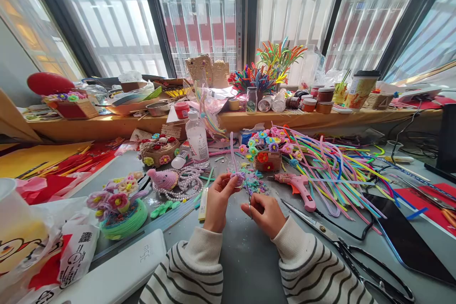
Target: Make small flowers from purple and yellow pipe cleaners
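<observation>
Though slim, fuzzy lilac pipe cleaner (232, 149)

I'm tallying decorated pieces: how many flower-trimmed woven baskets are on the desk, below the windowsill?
2: the left basket is beside the clear bottle; the right basket is behind the pink glue gun. Others may be hidden.

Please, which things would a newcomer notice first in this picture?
Probably the colourful heap of pipe cleaners on the right, then the pink glue gun lying beside it. At the centre, the left hand holds a lilac piece and the right hand a thin metal tool.
</observation>
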### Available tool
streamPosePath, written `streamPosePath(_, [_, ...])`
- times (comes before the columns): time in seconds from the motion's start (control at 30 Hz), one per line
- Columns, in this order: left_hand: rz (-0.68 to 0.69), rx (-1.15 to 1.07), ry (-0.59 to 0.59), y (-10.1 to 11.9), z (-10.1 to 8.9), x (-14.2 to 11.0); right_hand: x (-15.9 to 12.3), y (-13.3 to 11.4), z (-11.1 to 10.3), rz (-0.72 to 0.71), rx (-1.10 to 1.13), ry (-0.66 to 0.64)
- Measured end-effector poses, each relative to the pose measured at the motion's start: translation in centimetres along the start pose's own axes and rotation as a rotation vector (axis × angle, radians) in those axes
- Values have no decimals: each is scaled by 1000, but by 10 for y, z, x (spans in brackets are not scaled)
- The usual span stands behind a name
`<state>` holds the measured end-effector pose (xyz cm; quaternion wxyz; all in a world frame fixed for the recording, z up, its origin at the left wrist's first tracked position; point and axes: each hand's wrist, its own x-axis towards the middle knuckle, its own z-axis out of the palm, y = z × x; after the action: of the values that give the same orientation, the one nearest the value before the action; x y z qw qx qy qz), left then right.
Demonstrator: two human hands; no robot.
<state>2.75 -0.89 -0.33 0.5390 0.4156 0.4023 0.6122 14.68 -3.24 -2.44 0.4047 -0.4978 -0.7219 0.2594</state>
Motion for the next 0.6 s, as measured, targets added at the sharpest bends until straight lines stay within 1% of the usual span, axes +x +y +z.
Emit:
streamPosePath(0.23, [2,-6,-46,0,0,-1,0,0,1,1,-23,-8])
streamPosePath(0.4, [3,19,-43,-1,1,0,0,1,1,-6,-2,0])
streamPosePath(0.6, [-1,16,-23,0,1,0,0,2,1,5,-71,24])
